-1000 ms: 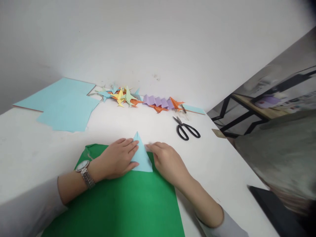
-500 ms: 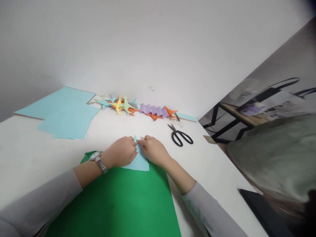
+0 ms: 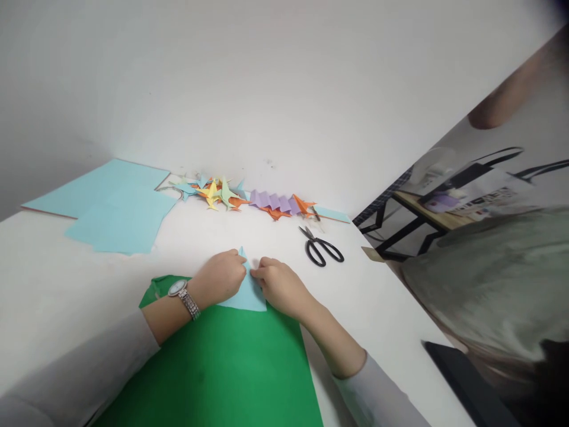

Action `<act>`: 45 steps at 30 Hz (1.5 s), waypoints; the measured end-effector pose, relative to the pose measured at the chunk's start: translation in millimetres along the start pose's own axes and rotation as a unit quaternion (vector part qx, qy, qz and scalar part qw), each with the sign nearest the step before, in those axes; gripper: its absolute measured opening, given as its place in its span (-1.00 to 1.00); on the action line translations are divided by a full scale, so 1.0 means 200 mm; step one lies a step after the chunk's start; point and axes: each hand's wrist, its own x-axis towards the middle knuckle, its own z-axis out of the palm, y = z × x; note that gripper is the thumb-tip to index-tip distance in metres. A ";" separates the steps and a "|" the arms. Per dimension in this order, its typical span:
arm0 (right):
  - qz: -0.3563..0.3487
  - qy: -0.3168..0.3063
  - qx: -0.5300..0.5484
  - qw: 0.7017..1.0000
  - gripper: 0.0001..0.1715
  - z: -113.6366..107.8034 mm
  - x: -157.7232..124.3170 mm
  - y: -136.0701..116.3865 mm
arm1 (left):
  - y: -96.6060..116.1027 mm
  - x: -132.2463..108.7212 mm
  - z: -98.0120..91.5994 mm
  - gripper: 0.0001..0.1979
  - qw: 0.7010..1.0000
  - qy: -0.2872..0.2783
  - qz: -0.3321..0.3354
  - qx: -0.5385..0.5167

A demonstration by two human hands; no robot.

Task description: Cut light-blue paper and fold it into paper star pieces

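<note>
A light blue sheet of folded paper (image 3: 249,299), narrowing to a point at its far end, lies at the far edge of a green cloth (image 3: 231,362). My left hand (image 3: 221,276), with a watch (image 3: 182,293) on its wrist, is closed on the paper's left side near the tip. On the right edge, my right hand (image 3: 280,284) presses with its fingers curled and the thumb and index finger at the fold. The palms hide part of the paper's sides.
Black-handled scissors (image 3: 322,246) lie to the right on the white table (image 3: 364,308). Folded paper figures (image 3: 217,193) and a pleated purple strip (image 3: 275,201) line the wall. Blue sheets (image 3: 120,219) are at the left. A person (image 3: 480,273) is at the right.
My right hand has slid a little down the paper's right edge, towards me. The left hand keeps its hold near the tip. A blurred limb has appeared at the upper right.
</note>
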 end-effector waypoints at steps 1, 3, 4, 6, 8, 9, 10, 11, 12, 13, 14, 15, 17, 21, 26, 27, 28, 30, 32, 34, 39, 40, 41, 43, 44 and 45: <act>-0.001 0.004 0.001 1.000 -0.68 0.00 -0.01 0.00 | 0.00 0.00 0.00 -0.71 1.000 0.001 -0.001 0.000; 0.001 0.008 0.004 1.000 -0.67 0.00 -0.02 0.00 | 0.00 0.00 -0.01 -0.72 1.000 0.002 -0.001 0.000; 0.002 0.009 0.006 1.000 -0.67 0.00 -0.03 0.00 | 0.00 0.00 -0.01 -0.73 1.000 0.002 -0.002 0.000; 0.002 0.014 0.017 1.000 -0.66 0.00 -0.04 0.00 | 0.00 -0.01 0.00 -0.74 1.000 0.002 -0.004 0.000; 0.002 0.024 0.034 0.999 -0.65 0.01 -0.06 -0.01 | 0.00 -0.01 0.00 -0.76 1.000 0.003 -0.006 -0.002; 0.003 0.030 0.044 0.999 -0.64 0.01 -0.08 -0.01 | 0.00 -0.01 0.00 -0.76 1.000 0.003 -0.006 -0.003; 0.003 0.035 0.054 0.998 -0.62 0.01 -0.09 -0.01 | 0.00 -0.01 0.00 -0.76 1.000 0.004 -0.005 -0.004; 0.004 0.040 0.062 0.997 -0.59 0.02 -0.10 -0.01 | 0.00 -0.01 0.01 -0.76 1.000 0.004 -0.004 -0.006; 0.004 0.044 0.069 0.997 -0.57 0.02 -0.12 -0.01 | 0.00 -0.01 0.01 -0.76 1.000 0.004 -0.003 -0.008; 0.003 0.047 0.075 0.996 -0.55 0.03 -0.13 -0.01 | 0.00 -0.01 0.01 -0.76 1.000 0.004 -0.003 -0.010; 0.000 0.050 0.080 0.996 -0.55 0.03 -0.14 0.00 | 0.00 -0.01 0.01 -0.76 1.000 0.004 -0.002 -0.011; -0.004 0.054 0.083 0.995 -0.55 0.04 -0.15 0.00 | 0.00 -0.01 0.01 -0.76 1.000 0.004 -0.001 -0.013; -0.010 0.059 0.085 0.995 -0.54 0.05 -0.16 0.01 | -0.01 -0.01 0.01 -0.75 1.000 0.004 0.000 -0.016; 0.007 0.045 0.044 0.998 -0.54 0.05 -0.18 -0.01 | 0.00 -0.01 0.00 -0.75 1.000 0.005 -0.003 -0.017; 0.014 0.022 -0.018 0.999 -0.60 0.02 -0.19 -0.06 | 0.00 0.00 -0.01 -0.76 1.000 0.007 -0.008 -0.016; 0.015 0.018 -0.022 0.999 -0.60 0.02 -0.19 -0.07 | 0.00 0.00 -0.01 -0.75 1.000 0.007 -0.008 -0.016; 0.017 0.014 -0.024 0.999 -0.60 0.02 -0.19 -0.07 | 0.00 0.00 -0.01 -0.74 1.000 0.007 -0.008 -0.017; 0.021 0.012 -0.027 0.999 -0.60 0.01 -0.18 -0.07 | 0.00 0.00 -0.01 -0.73 1.000 0.007 -0.007 -0.018; 0.020 0.011 -0.023 0.999 -0.60 0.01 -0.18 -0.07 | 0.00 0.00 -0.01 -0.74 1.000 0.008 -0.007 -0.019; 0.015 0.007 -0.015 1.000 -0.59 0.02 -0.18 -0.06 | 0.00 -0.01 -0.01 -0.75 1.000 0.008 -0.007 -0.019; 0.012 -0.002 -0.001 1.000 -0.58 0.03 -0.20 -0.07 | 0.00 -0.01 -0.01 -0.76 1.000 0.007 -0.009 -0.020; 0.014 -0.001 0.001 1.000 -0.58 0.03 -0.21 -0.07 | 0.00 -0.01 -0.01 -0.76 1.000 0.007 -0.009 -0.020; 0.019 0.001 0.004 1.000 -0.57 0.03 -0.21 -0.07 | -0.01 -0.01 -0.01 -0.76 1.000 0.006 -0.008 -0.021; 0.033 0.008 0.005 0.999 -0.55 0.04 -0.21 -0.08 | -0.01 -0.02 -0.01 -0.76 1.000 0.006 -0.007 -0.023; 0.040 0.014 0.003 0.999 -0.53 0.05 -0.21 -0.09 | -0.01 -0.02 -0.01 -0.76 1.000 0.005 -0.006 -0.023; 0.045 0.021 0.001 0.999 -0.49 0.06 -0.20 -0.09 | 0.00 -0.02 -0.01 -0.76 1.000 0.005 -0.007 -0.023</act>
